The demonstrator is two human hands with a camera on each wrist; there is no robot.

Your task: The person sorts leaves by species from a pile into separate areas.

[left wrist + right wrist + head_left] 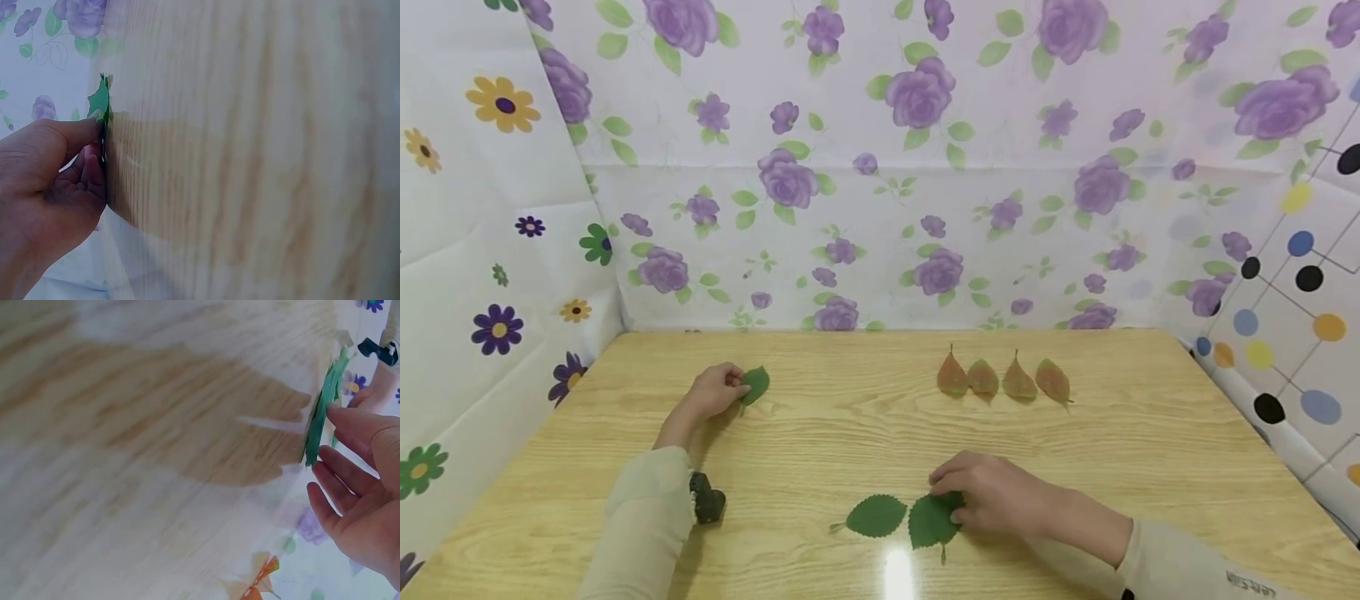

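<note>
At the left rear of the table, my left hand (718, 390) pinches a small green leaf (757, 385) at its edge; the left wrist view shows the thumb on this leaf (99, 100). My right hand (1000, 493) is over a broad green leaf (931, 523) near the front. Its fingers are spread and fairly straight, with tips touching the leaf, and they cover its right side. In the right wrist view, this leaf (320, 415) appears edge-on beside the thumb. Close by on the left lies another green leaf (877, 515), its stem pointing left.
Several reddish-green leaves (952, 375) lie in a row at the right rear of the wooden table (820, 442). Flowered cloth (865, 208) hangs behind the table, with patterned cloths at both sides. A black wrist camera (706, 500) sits on the left sleeve.
</note>
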